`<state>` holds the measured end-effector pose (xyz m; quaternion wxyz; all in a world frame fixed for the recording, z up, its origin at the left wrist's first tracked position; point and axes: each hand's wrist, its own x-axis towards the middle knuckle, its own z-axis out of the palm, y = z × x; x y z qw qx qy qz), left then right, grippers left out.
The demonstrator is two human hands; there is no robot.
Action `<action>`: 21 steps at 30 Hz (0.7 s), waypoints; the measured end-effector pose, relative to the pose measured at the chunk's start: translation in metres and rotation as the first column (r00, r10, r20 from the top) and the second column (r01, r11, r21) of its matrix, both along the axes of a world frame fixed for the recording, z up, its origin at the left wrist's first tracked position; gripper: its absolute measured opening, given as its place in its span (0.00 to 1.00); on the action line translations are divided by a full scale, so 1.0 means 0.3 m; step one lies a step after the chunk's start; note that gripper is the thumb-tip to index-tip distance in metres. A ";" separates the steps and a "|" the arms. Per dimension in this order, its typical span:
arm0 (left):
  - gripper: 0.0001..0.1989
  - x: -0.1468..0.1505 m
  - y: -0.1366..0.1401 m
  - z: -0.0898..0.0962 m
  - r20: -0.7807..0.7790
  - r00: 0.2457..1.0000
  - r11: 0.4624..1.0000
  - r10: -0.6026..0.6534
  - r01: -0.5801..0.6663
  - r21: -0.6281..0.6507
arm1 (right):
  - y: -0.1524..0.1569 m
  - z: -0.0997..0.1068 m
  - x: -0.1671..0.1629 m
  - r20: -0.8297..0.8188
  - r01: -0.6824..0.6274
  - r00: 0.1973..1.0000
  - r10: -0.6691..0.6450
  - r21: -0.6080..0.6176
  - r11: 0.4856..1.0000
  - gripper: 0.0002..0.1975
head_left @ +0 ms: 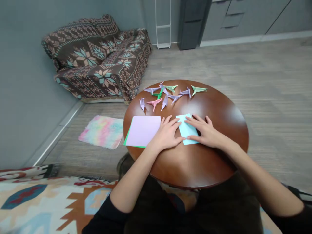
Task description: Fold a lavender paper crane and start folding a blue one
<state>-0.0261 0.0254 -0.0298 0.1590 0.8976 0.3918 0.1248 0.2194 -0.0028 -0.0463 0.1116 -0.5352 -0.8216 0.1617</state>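
A light blue sheet of origami paper [188,130], folded into an upright rectangle, lies flat on the round wooden table. My left hand [168,134] rests on the tabletop at the sheet's left side, fingers spread, with fingertips and thumb touching or close to that edge. Across the right part of the sheet reaches my right hand [204,131]; its fingers are stretched out and lie on the paper, thumb near the lower edge. Part of the sheet is hidden under the right fingers. Left of my left hand is a stack of square paper [143,130], lilac on top with green showing beneath.
Several folded paper cranes [164,102] in lilac, green and pink stand toward the far side of the brown table [190,172]. Beyond are a sofa [102,58] with a patterned cover, a fluffy pastel mat [102,131] and grey cabinets [234,19].
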 end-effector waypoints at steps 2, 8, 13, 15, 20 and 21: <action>0.40 0.000 0.000 0.000 0.003 1.000 1.000 -0.001 0.001 -0.003 | 0.002 -0.002 0.003 0.004 -0.008 1.000 0.008 0.011 1.000 0.38; 0.43 0.000 0.002 -0.001 0.015 1.000 1.000 -0.005 0.005 -0.021 | -0.009 0.023 -0.022 0.102 -0.067 0.993 0.054 0.126 0.990 0.35; 0.43 0.003 0.004 0.000 0.015 1.000 0.999 0.003 -0.003 -0.037 | -0.017 0.054 -0.082 0.170 -0.181 0.975 0.146 0.214 0.960 0.27; 0.43 0.005 0.005 0.001 0.017 1.000 0.999 0.006 -0.005 -0.038 | -0.010 0.060 -0.093 0.190 -0.183 0.971 0.142 0.215 0.959 0.27; 0.44 0.006 0.003 0.005 0.009 1.000 0.999 0.004 -0.004 -0.042 | 0.015 0.057 -0.061 0.175 -0.137 0.979 0.101 0.209 0.968 0.29; 0.44 0.006 0.003 0.005 0.007 1.000 0.999 0.005 -0.005 -0.042 | 0.019 0.053 -0.048 0.167 -0.123 0.982 0.088 0.209 0.970 0.29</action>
